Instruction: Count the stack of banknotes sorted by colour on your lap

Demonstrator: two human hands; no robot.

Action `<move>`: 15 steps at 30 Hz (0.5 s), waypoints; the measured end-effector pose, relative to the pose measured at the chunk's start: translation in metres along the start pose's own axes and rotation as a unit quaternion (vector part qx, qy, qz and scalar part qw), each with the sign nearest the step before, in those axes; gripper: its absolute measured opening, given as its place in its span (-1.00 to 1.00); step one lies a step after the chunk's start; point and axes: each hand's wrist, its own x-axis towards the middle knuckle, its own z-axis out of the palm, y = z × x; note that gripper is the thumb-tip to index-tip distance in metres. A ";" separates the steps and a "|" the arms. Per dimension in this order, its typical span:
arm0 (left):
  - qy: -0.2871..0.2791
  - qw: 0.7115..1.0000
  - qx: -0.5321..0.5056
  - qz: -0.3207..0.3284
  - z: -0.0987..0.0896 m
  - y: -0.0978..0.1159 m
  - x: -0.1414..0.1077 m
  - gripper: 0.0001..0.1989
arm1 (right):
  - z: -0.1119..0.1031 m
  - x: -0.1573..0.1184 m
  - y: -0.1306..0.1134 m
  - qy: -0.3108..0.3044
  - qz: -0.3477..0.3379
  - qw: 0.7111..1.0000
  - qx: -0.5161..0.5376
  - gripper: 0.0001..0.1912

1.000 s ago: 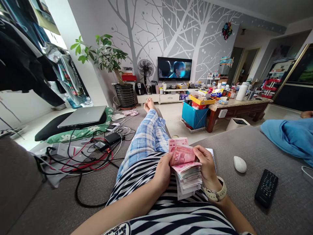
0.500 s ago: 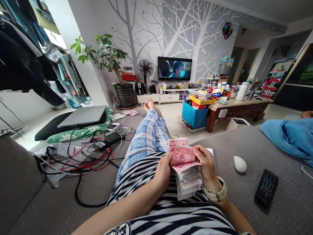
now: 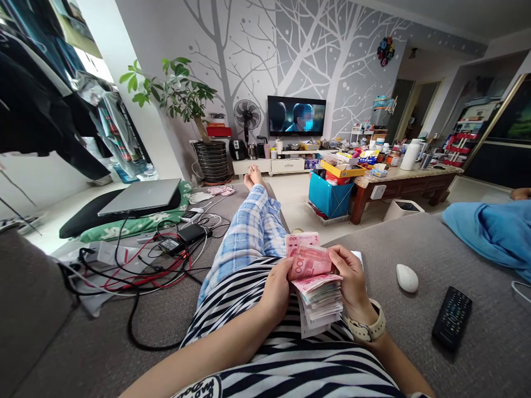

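While the banknotes are held above the striped shirt, the raised red note is spanned between both hands. Its left edge, at 9 o'clock, is gripped by the left hand, with the fingers closed narrowly; its right edge, at 3 o'clock, is pinched by the right hand, by which the side of the stack is also bordered. More red notes project at 11 o'clock, and pale notes hang unevenly at 6 o'clock. Whether any weight is borne by the shirt cannot be told.

Slippage is judged the main hazard. If the right grip is relaxed, the fanned layers may be spread and the loose pale notes shed onto the shirt or the sofa. If both edges are pulled apart too firmly, the raised note may be creased or torn. Two notes may be lifted as one where thin sheets cling together. Snagging on the watch, at 4 o'clock, is possible. The mouse lies well apart at 3 o'clock.
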 end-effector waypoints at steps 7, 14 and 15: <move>0.002 1.000 0.000 0.008 0.000 0.004 0.000 -0.68 | 0.000 -0.001 -0.001 0.006 -0.006 1.000 -0.005 -0.70; 0.000 1.000 -0.006 0.011 0.002 0.007 0.000 -0.70 | -0.001 -0.001 -0.001 0.007 -0.014 1.000 -0.009 -0.70; -0.001 1.000 -0.006 0.011 0.001 0.008 0.000 -0.70 | -0.001 -0.001 -0.001 0.005 -0.015 1.000 -0.008 -0.70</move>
